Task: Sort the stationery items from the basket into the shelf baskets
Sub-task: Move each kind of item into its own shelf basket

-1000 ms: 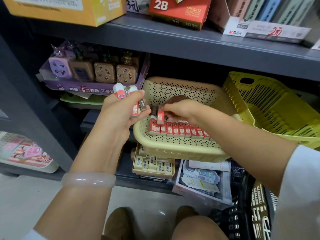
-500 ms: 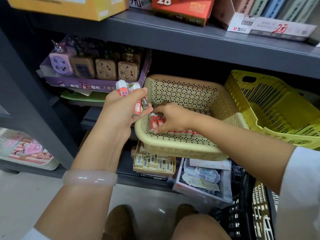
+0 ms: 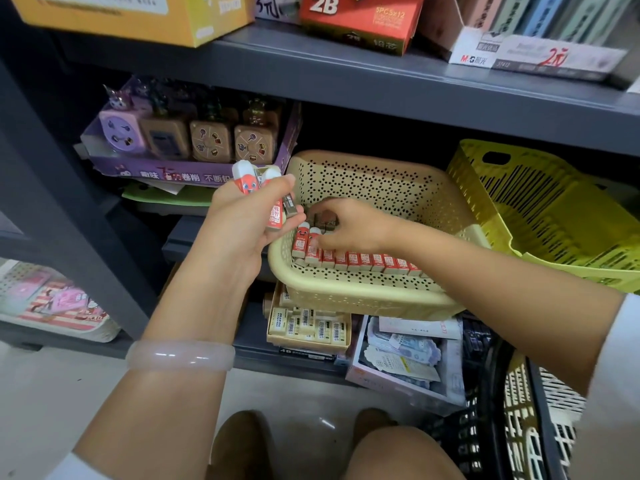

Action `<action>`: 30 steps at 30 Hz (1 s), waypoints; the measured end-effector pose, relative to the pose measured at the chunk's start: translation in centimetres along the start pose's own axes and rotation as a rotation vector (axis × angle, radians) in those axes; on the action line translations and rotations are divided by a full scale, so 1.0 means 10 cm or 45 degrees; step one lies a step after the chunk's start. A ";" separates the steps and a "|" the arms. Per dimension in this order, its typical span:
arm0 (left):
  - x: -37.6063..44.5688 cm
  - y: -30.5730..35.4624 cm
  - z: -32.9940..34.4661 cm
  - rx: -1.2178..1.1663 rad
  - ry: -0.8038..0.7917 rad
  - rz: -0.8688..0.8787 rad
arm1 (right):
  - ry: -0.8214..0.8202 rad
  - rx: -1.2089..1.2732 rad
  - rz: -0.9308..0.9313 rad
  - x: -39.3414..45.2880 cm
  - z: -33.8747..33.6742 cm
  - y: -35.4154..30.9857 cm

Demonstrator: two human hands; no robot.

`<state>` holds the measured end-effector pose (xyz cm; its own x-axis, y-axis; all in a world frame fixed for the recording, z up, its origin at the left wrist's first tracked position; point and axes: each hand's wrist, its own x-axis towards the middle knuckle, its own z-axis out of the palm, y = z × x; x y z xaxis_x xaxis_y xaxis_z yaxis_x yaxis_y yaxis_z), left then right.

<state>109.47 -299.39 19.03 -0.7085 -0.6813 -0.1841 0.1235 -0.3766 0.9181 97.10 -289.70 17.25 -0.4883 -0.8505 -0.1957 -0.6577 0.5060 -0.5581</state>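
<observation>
A beige perforated shelf basket (image 3: 363,299) juts out from the middle shelf. Inside it a row of red-and-white erasers (image 3: 360,260) stands along the front wall. My left hand (image 3: 242,223) hovers just left of the basket's rim and grips a bunch of the same red-sleeved erasers (image 3: 247,183), their white tips poking up. My right hand (image 3: 349,225) reaches into the basket, fingers curled over the two leftmost erasers of the row; whether it pinches one I cannot tell.
A yellow-green slotted basket (image 3: 540,209) sits tilted to the right. A purple tray of sharpeners (image 3: 187,150) stands at the left. Below are a box of barcoded erasers (image 3: 308,327), a box of paper goods (image 3: 405,358) and a dark floor basket (image 3: 512,427).
My right hand slid left along the eraser row, then shifted a little right, uncovering the leftmost erasers. My left hand stayed beside the rim with its bunch.
</observation>
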 end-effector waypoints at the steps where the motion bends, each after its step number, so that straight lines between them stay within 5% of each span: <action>1: -0.01 0.00 0.00 0.003 -0.007 -0.002 | 0.057 0.182 -0.029 -0.04 -0.04 -0.05; 5: -0.05 0.02 0.06 -0.065 -0.093 -0.040 | 0.092 0.862 -0.136 -0.13 -0.22 -0.22; 9: -0.06 0.02 0.10 -0.088 -0.141 -0.078 | 0.030 0.791 -0.180 -0.10 -0.19 -0.25; 14: -0.04 0.00 0.10 -0.021 -0.044 -0.039 | 0.349 1.071 0.059 0.02 -0.24 -0.06; 20: 0.04 -0.01 0.03 0.124 0.120 0.089 | 0.488 0.723 0.389 0.41 -0.22 0.13; 30: 0.15 -0.02 -0.06 0.130 0.144 0.119 | 0.330 0.253 0.445 0.80 0.05 0.15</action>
<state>108.79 -300.70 18.39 -0.6138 -0.7788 -0.1296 0.1096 -0.2467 0.9629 92.49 -295.78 14.49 -0.8042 -0.5575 -0.2060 -0.3184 0.6967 -0.6428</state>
